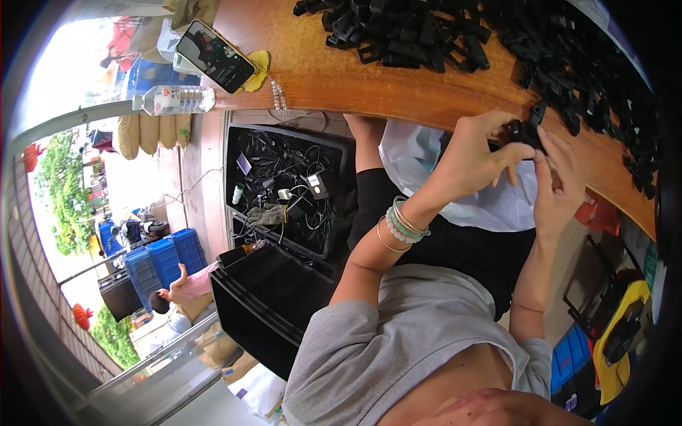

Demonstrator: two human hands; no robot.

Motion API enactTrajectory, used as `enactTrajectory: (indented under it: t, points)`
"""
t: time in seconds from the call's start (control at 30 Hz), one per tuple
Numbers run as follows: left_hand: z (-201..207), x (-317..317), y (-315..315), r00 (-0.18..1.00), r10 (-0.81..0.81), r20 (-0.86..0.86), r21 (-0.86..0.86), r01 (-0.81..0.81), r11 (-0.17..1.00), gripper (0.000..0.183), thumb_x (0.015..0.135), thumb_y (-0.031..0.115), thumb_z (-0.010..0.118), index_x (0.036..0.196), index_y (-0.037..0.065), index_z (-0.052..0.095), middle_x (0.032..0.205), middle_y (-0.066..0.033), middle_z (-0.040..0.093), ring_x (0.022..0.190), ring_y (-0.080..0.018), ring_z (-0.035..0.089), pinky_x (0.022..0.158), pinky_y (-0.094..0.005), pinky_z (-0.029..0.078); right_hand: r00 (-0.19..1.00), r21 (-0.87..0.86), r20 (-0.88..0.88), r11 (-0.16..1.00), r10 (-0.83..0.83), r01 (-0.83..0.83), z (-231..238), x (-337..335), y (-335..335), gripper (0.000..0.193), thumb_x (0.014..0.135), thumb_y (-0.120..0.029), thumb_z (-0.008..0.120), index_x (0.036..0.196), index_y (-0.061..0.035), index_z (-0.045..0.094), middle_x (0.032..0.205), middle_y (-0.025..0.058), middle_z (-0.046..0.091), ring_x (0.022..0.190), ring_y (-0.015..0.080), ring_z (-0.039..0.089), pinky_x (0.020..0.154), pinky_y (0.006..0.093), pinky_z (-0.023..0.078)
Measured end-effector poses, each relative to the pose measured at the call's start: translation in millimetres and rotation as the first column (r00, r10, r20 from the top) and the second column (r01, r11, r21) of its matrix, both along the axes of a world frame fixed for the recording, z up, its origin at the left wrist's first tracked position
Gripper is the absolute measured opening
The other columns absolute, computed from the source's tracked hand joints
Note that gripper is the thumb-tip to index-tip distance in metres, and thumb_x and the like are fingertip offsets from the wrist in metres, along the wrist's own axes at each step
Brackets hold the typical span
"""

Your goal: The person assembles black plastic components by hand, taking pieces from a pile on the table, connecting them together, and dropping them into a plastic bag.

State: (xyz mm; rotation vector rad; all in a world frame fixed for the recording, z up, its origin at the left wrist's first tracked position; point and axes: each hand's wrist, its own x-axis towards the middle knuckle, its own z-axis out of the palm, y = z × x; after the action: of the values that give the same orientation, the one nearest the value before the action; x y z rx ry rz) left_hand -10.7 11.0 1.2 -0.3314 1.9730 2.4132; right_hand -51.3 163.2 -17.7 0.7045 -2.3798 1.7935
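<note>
Just over the table's near edge, my two hands meet around a small black plastic part (526, 133), possibly a buckle or clip. My left hand (477, 150), below which bracelets (405, 226) circle the wrist, is closed on it with thumb and fingers. From the other side, the thumb and fingers of my right hand (558, 169) pinch the same part. Fingers cover much of it, so its exact shape is hard to make out. A heap of similar black plastic parts (419, 32) lies on the wooden table (298, 50), and more are spread (568, 71) to the right.
A phone (215, 57) and a water bottle (174, 100) are at the table's left end. To my left stands a black crate (284, 245) with black parts, cables and a glove; another black bin (263, 298) is nearer. A white plastic bag (490, 202) hangs over my lap.
</note>
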Motion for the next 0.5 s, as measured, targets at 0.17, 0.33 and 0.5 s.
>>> enactTrajectory:
  t: [0.17, 0.33, 0.5]
  points:
    - [-1, 6, 1, 0.988, 0.023, -0.155, -0.224, -0.058, 0.973, 0.024, 0.084, 0.006, 0.063, 0.103, -0.008, 0.056, 0.063, -0.0101, 0.061, 0.051, -0.0126, 0.063, 0.046, -0.0233, 0.045, 0.943, 0.146, -0.316, 0.987, 0.108, -0.064, 0, -1, -5, 0.03, 0.08, 0.004, 0.062, 0.109, -0.0003, 0.066, 0.105, 0.0114, 0.063, 0.091, 0.0199, 0.059, 0.081, 0.0293, 0.047]
    - [-4, 11, 14, 0.95, -0.016, -0.313, -0.34, -0.097, 0.935, 0.024, 0.086, 0.003, 0.06, 0.109, -0.002, 0.054, 0.074, -0.0099, 0.062, 0.057, -0.0114, 0.062, 0.051, -0.0238, 0.045, 0.976, -0.205, 0.206, 0.978, 0.078, -0.035, -5, 5, 2, 0.036, 0.082, 0.008, 0.056, 0.118, 0.0038, 0.058, 0.111, 0.0132, 0.061, 0.102, 0.0184, 0.057, 0.09, 0.0286, 0.044]
    - [-10, 29, 19, 0.954, -0.012, -0.3, -0.564, -0.167, 0.809, 0.03, 0.082, 0.004, 0.064, 0.11, 0.002, 0.055, 0.084, -0.0131, 0.064, 0.065, -0.0204, 0.062, 0.056, -0.0263, 0.047, 0.961, -0.1, 0.215, 0.983, 0.172, -0.154, -6, 10, 9, 0.023, 0.082, 0.006, 0.06, 0.104, 0.0035, 0.065, 0.098, 0.0117, 0.065, 0.089, 0.0171, 0.06, 0.08, 0.027, 0.047]
